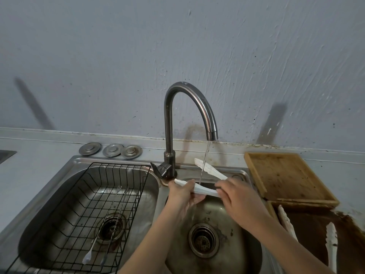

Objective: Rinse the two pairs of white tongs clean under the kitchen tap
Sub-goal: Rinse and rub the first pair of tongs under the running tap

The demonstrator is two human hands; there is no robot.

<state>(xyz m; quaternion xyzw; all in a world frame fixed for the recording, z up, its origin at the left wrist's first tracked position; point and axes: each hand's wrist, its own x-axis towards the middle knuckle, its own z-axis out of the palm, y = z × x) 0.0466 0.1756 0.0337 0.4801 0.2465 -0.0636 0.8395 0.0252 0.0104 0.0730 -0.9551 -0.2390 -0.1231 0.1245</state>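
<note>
Water runs from the curved steel tap (197,101) into the right sink basin (233,252). A pair of white tongs (203,189) is held spread open under the stream, which falls between its two arms. My left hand (182,194) grips the near arm toward its tip. My right hand (240,196) holds the tongs at the hinged end. A second pair of white tongs (330,241) lies on a brown wooden tray (312,224) at the right, partly behind my right forearm.
The left basin (39,224) holds a black wire rack (83,216) with metal skewers in it. Three metal sink plugs (110,150) lie on the counter behind. A wooden cutting board (286,175) lies right of the sink.
</note>
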